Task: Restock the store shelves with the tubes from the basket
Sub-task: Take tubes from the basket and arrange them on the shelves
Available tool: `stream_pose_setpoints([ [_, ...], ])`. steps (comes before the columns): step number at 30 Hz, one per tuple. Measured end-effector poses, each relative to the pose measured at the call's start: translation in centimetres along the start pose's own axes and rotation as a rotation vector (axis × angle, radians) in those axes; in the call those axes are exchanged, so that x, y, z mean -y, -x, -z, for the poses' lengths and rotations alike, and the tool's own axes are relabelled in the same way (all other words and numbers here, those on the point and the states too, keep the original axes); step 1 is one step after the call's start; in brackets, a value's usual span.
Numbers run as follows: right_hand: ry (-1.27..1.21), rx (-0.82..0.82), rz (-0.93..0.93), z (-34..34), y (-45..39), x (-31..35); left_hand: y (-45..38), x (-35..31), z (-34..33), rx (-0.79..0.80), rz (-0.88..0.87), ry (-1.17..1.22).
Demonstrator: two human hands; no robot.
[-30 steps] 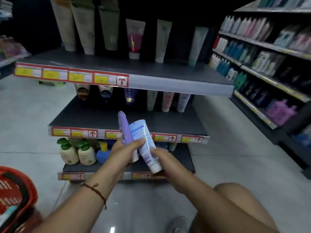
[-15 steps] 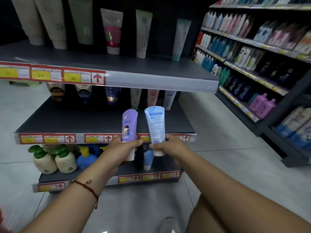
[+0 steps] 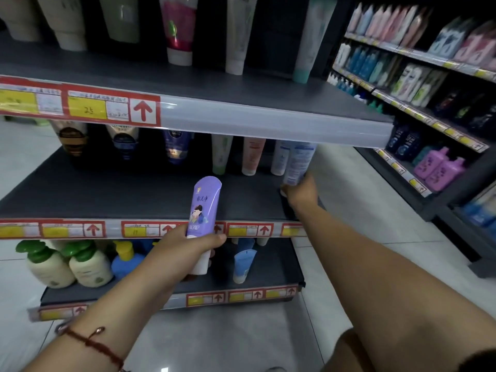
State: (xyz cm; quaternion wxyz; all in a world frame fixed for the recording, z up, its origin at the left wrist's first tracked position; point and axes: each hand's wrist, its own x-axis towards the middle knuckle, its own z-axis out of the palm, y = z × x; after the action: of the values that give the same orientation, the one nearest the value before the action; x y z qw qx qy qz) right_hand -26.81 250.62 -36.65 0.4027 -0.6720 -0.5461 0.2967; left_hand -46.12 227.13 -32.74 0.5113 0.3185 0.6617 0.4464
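Fingers (image 3: 291, 187) gripping blue tube (image 3: 298, 163) (right end), white tube (image 3: 280, 157) beside

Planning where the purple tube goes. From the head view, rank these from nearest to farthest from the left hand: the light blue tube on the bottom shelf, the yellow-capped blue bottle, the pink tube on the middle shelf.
From the left hand:
1. Light blue tube, bottom shelf, just right.
2. Yellow-capped blue bottle, bottom shelf, left; close to the first, hard to separate.
3. Pink tube, middle shelf, up and back.
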Motion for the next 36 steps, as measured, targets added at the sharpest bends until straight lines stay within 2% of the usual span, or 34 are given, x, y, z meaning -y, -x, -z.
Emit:
stream_pose_setpoints([
  [11,-0.019,0.017,0.044,0.8,0.4,0.0,-0.6,0.2,0.1,-0.068,0.025,0.036],
  [15,-0.023,-0.135,0.086,2.8,2.6,1.4,0.1,0.1,0.4,-0.067,0.046,0.047],
  [16,-0.010,-0.130,0.127,3.2,3.4,1.9,0.3,0.1,0.5,-0.052,0.056,0.044],
  [19,0.033,0.103,0.253,4.0,7.3,3.8,1.3,0.5,1.1,0.000,0.082,0.076],
  [21,0.064,0.420,0.244,4.1,10.8,4.5,2.2,0.8,1.4,0.041,0.100,0.109],
  [24,0.085,0.970,0.019,3.7,16.3,4.4,3.5,1.4,1.8,0.109,0.133,0.130],
  [26,0.004,1.191,-0.138,3.0,19.3,3.1,4.4,2.0,2.1,0.150,0.150,0.108],
  [28,-0.109,1.269,-0.241,2.1,21.8,1.8,5.3,2.6,2.4,0.178,0.159,0.080],
  [32,-0.173,1.237,-0.269,-0.1,24.7,0.8,6.5,4.0,3.4,0.184,0.172,-0.069],
  [36,-0.061,1.292,-0.238,-2.3,25.7,0.9,6.3,5.1,5.3,0.149,0.145,-0.436],
])
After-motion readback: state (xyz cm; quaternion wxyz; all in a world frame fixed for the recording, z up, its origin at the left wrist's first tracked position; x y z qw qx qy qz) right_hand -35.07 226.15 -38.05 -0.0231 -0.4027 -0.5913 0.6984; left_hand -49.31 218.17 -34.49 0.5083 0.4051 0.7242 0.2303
